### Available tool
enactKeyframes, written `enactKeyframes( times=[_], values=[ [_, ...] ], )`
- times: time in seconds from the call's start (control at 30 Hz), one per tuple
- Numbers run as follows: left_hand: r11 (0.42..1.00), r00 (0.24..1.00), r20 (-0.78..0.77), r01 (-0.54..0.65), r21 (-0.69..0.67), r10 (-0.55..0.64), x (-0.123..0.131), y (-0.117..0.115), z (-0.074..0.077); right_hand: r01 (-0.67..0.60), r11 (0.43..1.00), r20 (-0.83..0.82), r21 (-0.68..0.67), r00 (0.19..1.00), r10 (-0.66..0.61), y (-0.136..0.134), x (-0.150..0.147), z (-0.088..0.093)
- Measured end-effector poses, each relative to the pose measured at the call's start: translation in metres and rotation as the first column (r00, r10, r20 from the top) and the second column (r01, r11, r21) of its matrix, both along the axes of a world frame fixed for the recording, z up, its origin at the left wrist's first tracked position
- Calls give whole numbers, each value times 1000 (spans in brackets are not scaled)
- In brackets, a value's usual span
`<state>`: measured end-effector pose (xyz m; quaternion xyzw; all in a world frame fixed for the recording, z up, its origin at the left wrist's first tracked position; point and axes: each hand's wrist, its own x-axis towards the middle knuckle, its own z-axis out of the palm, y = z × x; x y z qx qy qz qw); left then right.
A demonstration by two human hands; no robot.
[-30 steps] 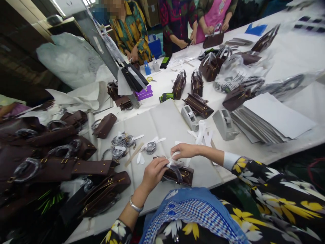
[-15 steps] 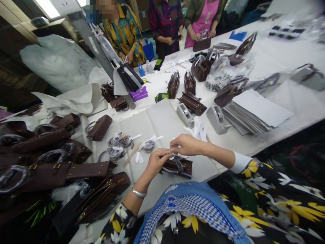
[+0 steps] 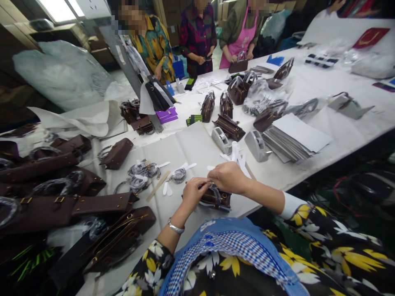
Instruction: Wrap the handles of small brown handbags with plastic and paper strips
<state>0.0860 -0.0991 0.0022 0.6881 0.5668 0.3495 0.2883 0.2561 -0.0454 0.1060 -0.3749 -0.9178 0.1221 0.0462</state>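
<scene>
My left hand (image 3: 195, 192) and my right hand (image 3: 227, 176) meet over a small dark brown handbag (image 3: 220, 200) near the table's front edge. Both hands are closed in a pinch, fingertips close together at the bag's top. Whatever small piece lies between them is hidden by the fingers. The bag's handle is wrapped in clear film and arches just below my right hand. To the left lie a film-wrapped coiled strap (image 3: 179, 175) with white tags, a flat wooden stick (image 3: 158, 185) and more coiled straps (image 3: 142, 169).
Brown handbags (image 3: 46, 207) crowd the left side. Two tape dispensers (image 3: 258, 146) and a stack of grey-white sheets (image 3: 298, 137) stand to the right. A slanted metal post (image 3: 123, 61) rises at the table's far left. Several co-workers stand across the table, one holding a handbag (image 3: 239, 65).
My view has tilted up and shifted right. My fingertips have come lower, against the bag's top, and the small whitish bit between them is no longer visible.
</scene>
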Motion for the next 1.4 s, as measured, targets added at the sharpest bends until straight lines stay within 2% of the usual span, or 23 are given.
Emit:
enactKeyframes(
  times=[0.13, 0.23, 0.3, 0.4, 0.5, 0.6, 0.73, 0.83, 0.93, 1.03, 1.13, 1.2, 1.27, 1.4],
  values=[
    [999, 999, -39, 12, 32, -11, 5, -2, -6, 53, 998, -38, -37, 998, -55, 0, 3, -7],
    [999, 999, 18, 33, 3, -33, 0, -3, 0, 117, 986, -177, -116, 975, -137, 3, 7, -7],
    [998, 997, 45, 66, 4, -66, -9, -3, 8, 113, 976, -301, -188, 939, -167, 4, 11, -3],
    [994, 994, -9, 106, 35, -106, -27, -5, 18, 52, 953, -468, -298, 862, -193, 3, 18, 5],
    [996, 993, -81, 86, 31, -83, -46, -15, 18, 45, 917, -552, -396, 786, -277, 2, 32, 5],
    [1000, 998, -67, 14, -10, -15, -59, -32, 9, 145, 864, -523, -482, 744, -416, 0, 50, -12],
    [983, 984, 32, -172, -60, 174, -64, -60, -10, 236, 824, -413, -514, 775, -479, -16, 70, -53],
    [921, 919, 122, -356, -157, 375, -63, -79, -26, 213, 859, -402, -466, 814, -419, -37, 68, -80],
    [872, 867, 141, -449, -195, 478, -60, -88, -38, 127, 934, -426, -333, 864, -269, -53, 50, -91],
    [896, 895, 75, -431, -109, 439, -59, -82, -37, 25, 973, -411, -228, 904, -120, -59, 29, -91],
    [955, 952, -72, -298, -7, 297, -60, -66, -28, -43, 982, -348, -183, 937, -24, -63, 16, -90],
    [983, 972, -149, -186, -5, 183, -62, -56, -22, -102, 980, -323, -172, 945, 41, -65, 14, -91],
    [991, 978, -172, -126, -39, 118, -64, -51, -21, -154, 975, -325, -161, 941, 95, -67, 15, -92],
    [981, 966, -182, -191, -32, 183, -64, -53, -28, -147, 978, -326, -150, 941, 91, -65, 17, -88]
  ],
)
